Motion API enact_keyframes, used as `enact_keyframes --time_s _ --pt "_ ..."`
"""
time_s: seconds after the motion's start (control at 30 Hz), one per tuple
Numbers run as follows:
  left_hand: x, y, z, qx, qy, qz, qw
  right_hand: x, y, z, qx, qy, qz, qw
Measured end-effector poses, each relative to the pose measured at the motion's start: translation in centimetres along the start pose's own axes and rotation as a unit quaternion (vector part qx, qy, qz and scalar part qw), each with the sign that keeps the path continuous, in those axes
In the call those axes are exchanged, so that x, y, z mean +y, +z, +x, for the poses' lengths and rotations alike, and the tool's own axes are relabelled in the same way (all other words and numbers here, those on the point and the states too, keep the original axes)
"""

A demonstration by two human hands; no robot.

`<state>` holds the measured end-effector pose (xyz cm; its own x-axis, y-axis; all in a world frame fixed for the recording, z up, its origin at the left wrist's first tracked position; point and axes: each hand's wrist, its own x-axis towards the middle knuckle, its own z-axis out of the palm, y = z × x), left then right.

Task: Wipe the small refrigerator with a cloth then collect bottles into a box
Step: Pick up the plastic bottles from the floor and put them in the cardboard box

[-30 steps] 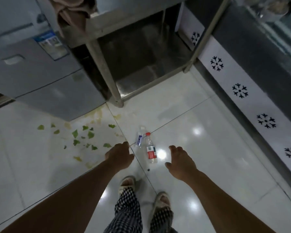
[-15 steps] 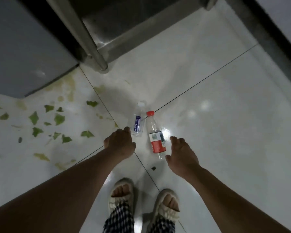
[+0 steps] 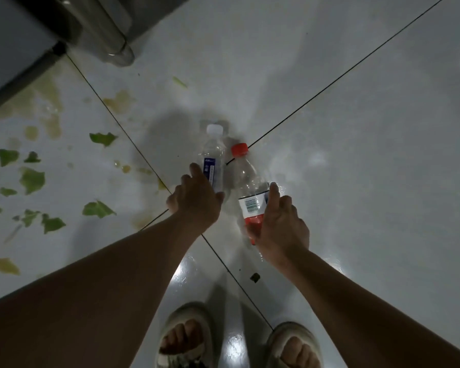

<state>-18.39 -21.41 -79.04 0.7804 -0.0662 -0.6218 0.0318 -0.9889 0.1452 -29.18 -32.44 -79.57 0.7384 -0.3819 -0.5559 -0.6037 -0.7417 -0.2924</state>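
Note:
Two clear plastic bottles lie side by side on the white tiled floor. One has a white cap and a blue label [image 3: 213, 152]; the other has a red cap and a red and white label [image 3: 247, 181]. My left hand [image 3: 195, 197] covers the lower half of the white-capped bottle, fingers on its left side and thumb on its right. The red-capped bottle's lower end sits in my right hand [image 3: 282, 227], with the index finger along its right side. No box or cloth is in view.
The grey refrigerator's lower corner [image 3: 8, 49] is at the top left, and a metal table leg [image 3: 112, 35] stands beside it. Green leaf scraps [image 3: 32, 179] and yellowish stains lie on the floor to the left. My sandalled feet [image 3: 186, 338] are at the bottom.
I have bent down closer to the floor. Both hands moved forward from just short of the bottles and now take hold of one bottle each.

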Motion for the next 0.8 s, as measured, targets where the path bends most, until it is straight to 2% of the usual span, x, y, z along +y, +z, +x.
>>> enact_keyframes --time_s 0.2,0.37,0.5,0.8 --pt "0.2 1.3 0.7 -0.005 -0.009 -0.024 1.0 0.3 1.1 0.6 -0.006 0.002 0.01 1.0" --pt "0.5 -1.1 -1.8 -0.026 -0.005 0.007 1.0 0.6 -2.1 -1.4 -0.008 0.016 0.003 1.0" --pt "2.1 -5.7 -5.5 -0.02 0.005 0.031 0.999 0.3 -7.8 -4.4 0.0 0.022 0.008 1.0" --pt "9.7 -20.6 -16.2 0.005 0.075 0.073 0.995 -1.9 -25.3 -12.9 0.056 0.033 0.012 0.998"
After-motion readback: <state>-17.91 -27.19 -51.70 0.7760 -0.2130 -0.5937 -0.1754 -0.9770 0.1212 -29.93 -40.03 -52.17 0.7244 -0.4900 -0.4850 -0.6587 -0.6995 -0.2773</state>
